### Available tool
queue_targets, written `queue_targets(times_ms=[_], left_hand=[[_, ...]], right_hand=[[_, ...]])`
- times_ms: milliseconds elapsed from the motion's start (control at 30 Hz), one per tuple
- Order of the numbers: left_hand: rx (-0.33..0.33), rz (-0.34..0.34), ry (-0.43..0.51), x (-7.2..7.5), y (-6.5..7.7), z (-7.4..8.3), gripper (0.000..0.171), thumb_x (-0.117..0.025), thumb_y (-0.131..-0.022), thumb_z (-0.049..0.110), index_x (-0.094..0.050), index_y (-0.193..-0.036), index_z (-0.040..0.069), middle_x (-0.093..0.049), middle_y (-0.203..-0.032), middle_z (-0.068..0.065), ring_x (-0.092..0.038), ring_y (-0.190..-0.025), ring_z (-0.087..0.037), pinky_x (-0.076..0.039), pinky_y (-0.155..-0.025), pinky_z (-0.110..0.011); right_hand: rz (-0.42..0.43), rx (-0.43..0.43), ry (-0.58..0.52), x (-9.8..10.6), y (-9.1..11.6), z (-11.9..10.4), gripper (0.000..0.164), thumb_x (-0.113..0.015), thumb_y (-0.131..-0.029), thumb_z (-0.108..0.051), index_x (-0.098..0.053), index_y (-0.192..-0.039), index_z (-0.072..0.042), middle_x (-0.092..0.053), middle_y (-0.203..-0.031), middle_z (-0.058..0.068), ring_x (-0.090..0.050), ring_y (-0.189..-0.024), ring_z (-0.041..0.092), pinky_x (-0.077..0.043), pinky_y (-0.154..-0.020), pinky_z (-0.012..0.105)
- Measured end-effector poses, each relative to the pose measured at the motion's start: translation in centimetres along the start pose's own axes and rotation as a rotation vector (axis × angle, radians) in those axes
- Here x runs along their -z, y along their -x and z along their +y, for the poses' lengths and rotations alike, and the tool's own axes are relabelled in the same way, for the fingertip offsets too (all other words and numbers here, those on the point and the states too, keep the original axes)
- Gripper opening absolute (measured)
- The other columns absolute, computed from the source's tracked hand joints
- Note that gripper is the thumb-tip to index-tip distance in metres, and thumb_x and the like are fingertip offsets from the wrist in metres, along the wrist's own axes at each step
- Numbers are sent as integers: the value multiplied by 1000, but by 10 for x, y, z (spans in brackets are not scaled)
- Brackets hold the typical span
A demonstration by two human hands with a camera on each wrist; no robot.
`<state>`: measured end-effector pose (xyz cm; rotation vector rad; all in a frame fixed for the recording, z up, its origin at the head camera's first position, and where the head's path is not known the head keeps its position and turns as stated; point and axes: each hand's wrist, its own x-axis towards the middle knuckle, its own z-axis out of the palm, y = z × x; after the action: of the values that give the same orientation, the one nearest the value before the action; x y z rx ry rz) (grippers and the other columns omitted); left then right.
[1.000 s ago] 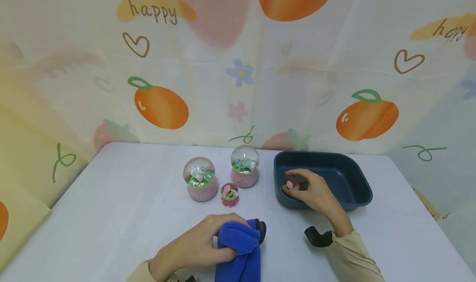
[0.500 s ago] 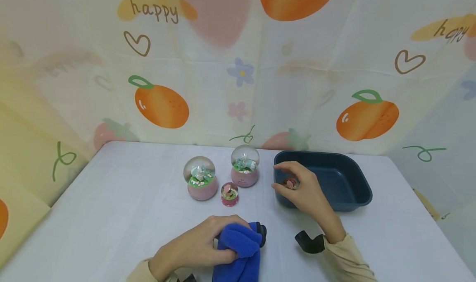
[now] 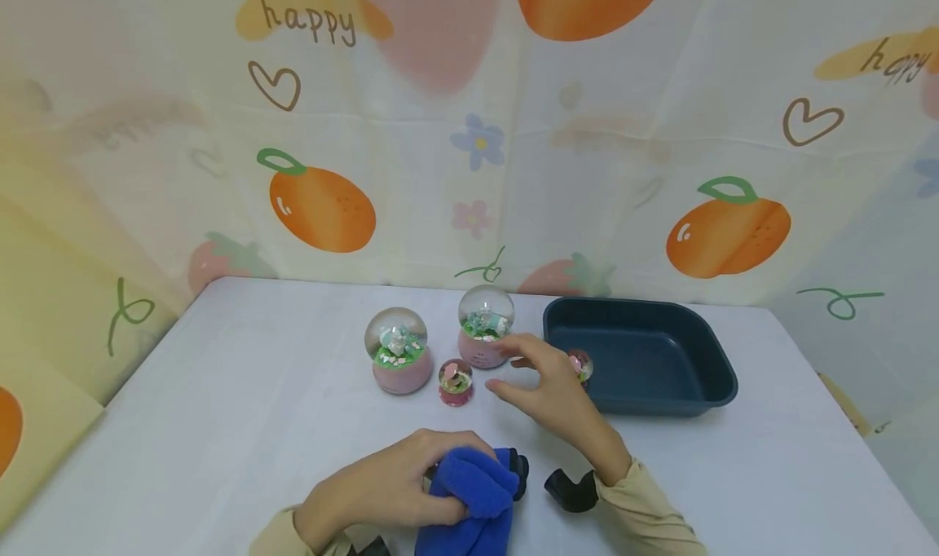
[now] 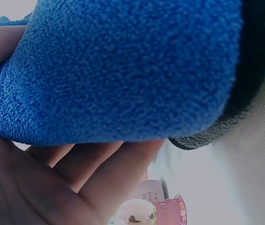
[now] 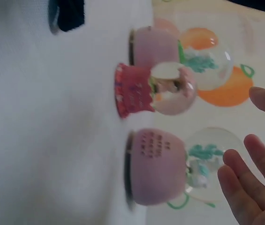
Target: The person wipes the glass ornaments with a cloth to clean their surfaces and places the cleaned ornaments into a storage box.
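Note:
My left hand (image 3: 399, 481) grips a fluffy blue cloth (image 3: 469, 478) with a dark edge, low in the head view; the cloth fills most of the left wrist view. My right hand (image 3: 553, 389), thumb and fingers spread and holding nothing, is just right of a small snow globe (image 3: 456, 383) with a dark pink base. Behind that globe stand two larger snow globes with pale pink bases, the left one (image 3: 399, 360) and the right one (image 3: 480, 348). Another small snow globe (image 3: 582, 364) sits at the left end of the dark blue basin (image 3: 653, 356), partly hidden by my right hand.
The basin stands at the back right of the white-covered table (image 3: 242, 425). A printed fabric backdrop (image 3: 572, 156) with oranges and hearts hangs behind the table's far edge. A black strap piece (image 3: 572, 491) sticks out at my right wrist.
My right hand has released the small snow globe inside the basin and moved left, out over the table toward the other globes. The left hand stays on the cloth, nearly still.

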<state>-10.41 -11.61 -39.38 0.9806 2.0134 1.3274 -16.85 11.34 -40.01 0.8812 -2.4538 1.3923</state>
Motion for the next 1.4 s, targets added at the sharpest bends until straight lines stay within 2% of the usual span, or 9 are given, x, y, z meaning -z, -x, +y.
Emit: queue_targets(times_ms=[167,533,700,867,1067,1300,1400], left_hand=[[-13,-24,4,0,0,0,36,-65,-89,19,-58,-124,26,-69,-114,8,-63,-98,-3,-50,-92,-23],[-64,-46,-39,1,-1,-4,40,-65,-89,20,-55,-127,25,-69,-114,9,-61,-98,0,-49,-92,-22],[-45,-58,-32,0,0,-3,39,-65,-89,21,-55,-127,25,-69,-115,9,-61,-99,0,-48,-93,-22],[-43,-60,-25,0,0,-1,38,-65,-89,21,-56,-127,24,-69,-115,10,-61,-100,0,-48,-94,-22],[-46,-59,-25,0,0,-1,39,-65,-89,20,-56,-127,24,-69,-116,9,-61,-101,0,-49,-93,-22],[-16,-56,-33,1,1,-1,40,-66,-89,21,-56,-127,25,-69,-116,9,-61,-101,-1,-48,-93,-22],[-20,-50,-44,1,1,-2,40,-66,-89,22,-56,-127,26,-68,-116,10,-61,-101,-1,-48,-94,-22]], right_hand=[[-60,-52,-58,-14,-3,5,48,-80,-82,-10,-63,-127,-8,-69,-119,14,-65,-110,29,-56,-92,43],[-234,-288,-124,-38,-9,18,62,-81,-83,-20,-54,-136,-5,-62,-134,11,-62,-117,29,-50,-101,47],[-287,-303,-120,-46,-11,22,65,-80,-83,-19,-50,-139,-4,-62,-133,12,-59,-119,27,-47,-105,47],[-293,-289,-85,-49,-13,22,61,-77,-87,-20,-50,-138,-2,-62,-132,14,-59,-121,29,-46,-104,48],[-267,-319,-29,-45,-12,22,52,-79,-85,-24,-54,-125,-5,-67,-121,13,-63,-111,27,-51,-96,45],[-271,-341,-60,-36,-3,26,53,-80,-84,-22,-52,-125,-4,-65,-126,19,-59,-123,35,-45,-105,52],[-256,-342,-37,-31,3,27,52,-80,-84,-22,-52,-124,-3,-64,-126,19,-59,-123,36,-45,-105,52]])
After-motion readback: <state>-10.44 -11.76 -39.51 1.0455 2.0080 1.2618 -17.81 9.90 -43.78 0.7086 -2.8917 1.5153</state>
